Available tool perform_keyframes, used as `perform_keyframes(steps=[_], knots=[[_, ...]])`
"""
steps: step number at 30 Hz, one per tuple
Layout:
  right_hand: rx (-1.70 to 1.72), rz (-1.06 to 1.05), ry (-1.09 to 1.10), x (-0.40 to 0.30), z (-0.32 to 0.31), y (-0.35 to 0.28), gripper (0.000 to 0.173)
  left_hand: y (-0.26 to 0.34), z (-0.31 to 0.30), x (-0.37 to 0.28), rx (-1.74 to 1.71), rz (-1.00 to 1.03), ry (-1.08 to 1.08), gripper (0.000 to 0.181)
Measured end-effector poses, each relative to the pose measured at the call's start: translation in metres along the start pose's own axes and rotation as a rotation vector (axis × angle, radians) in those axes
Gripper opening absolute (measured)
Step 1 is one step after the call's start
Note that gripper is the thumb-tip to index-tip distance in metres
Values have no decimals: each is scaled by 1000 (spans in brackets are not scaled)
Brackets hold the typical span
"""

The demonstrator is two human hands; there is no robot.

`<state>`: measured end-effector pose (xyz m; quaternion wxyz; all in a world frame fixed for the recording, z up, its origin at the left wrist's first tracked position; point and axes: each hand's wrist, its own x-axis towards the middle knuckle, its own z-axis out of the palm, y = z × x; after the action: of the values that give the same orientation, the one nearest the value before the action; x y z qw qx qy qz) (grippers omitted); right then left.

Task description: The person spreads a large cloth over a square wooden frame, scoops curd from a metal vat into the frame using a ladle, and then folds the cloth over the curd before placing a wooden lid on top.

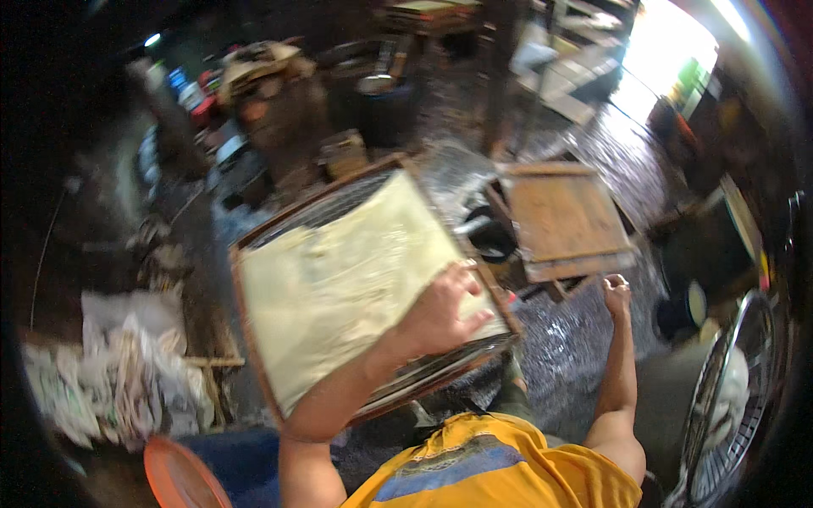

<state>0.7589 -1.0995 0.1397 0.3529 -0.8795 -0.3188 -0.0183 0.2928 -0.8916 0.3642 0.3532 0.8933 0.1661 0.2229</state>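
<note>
A wood-framed tray (236, 279) lies before me, set at a slant, and a wide pale-yellow, soft-looking slab (330, 273) covers most of it. Dark lining shows along the tray's far and near edges. My left hand (448, 311) reaches across the slab to the tray's right side, its fingers apart and nothing seen in them. Whether it presses on the slab is not plain. Out to the right, away from the tray, my right hand (617, 295) is raised over the wet floor with curled fingers. Blur hides whether it holds anything small.
A wooden board (565, 213) rests on a crate-like frame to the right of the tray. A black bucket (494, 238) stands between them. Pale cloths (127, 374) hang at left, above an orange basin (181, 476). A metal fan guard (711, 394) is near at right.
</note>
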Motion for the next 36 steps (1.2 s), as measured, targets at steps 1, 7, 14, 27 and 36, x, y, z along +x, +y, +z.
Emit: perform_keyframes(steps=[1,7,14,27,36], knots=[[-17,71,-20,0,-2,46,19,-4,12,32,51,39,23,34],[-140,330,3,114,-15,221,28,-99,165,275,128,-349,-260,43],[-242,429,-68,257,45,281,47,-265,417,282,-70,-1351,282,88],[559,625,-338,269,54,285,36,-213,316,283,-335,-1153,530,27],[735,598,-475,100,36,90,34,-45,111,82,-345,-1091,870,21]])
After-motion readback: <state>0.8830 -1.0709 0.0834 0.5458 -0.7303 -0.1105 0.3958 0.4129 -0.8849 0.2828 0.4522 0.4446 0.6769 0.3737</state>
